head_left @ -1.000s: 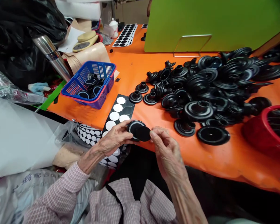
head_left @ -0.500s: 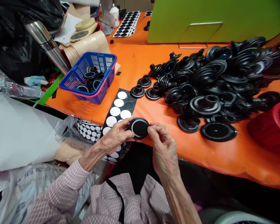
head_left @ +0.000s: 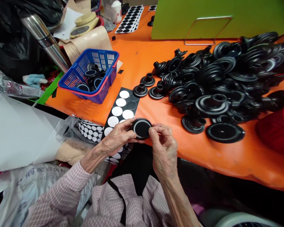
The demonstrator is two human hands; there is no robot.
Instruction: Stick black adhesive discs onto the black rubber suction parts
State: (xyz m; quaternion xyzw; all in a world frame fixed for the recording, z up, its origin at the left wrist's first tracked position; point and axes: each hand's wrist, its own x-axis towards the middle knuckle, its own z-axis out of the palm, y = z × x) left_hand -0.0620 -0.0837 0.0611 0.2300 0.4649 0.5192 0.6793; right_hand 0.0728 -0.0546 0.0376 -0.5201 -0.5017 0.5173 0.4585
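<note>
- There is one round black piece [head_left: 142, 129] in work. It is held up at the near edge of the table, with its flat face and pale ring turned upward.
- The two hands are both at this piece. The left hand [head_left: 120, 135] grips its left rim between the thumb and the fingers. The right hand [head_left: 164, 142] has thumb and fingertips narrow together at the right rim; whether they pinch it or only press, one cannot tell.
- One strip of white circles [head_left: 117, 111] on black backing lies by the left hand and hangs over the edge.
- Three small black parts [head_left: 148, 80] stand together beyond the strip.
- One large pile of black parts [head_left: 210, 78] is at right, too many for counting; one black disc [head_left: 225, 132] lies flat before it.
- One blue basket [head_left: 101, 93] holds several black parts, at least four.
- One red container [head_left: 275, 130] is at the right border.
- The table [head_left: 130, 58] has an orange cover.
- Behind stands one green board [head_left: 194, 15]; at left are one steel flask [head_left: 44, 42] and a black plastic bag [head_left: 21, 41].
</note>
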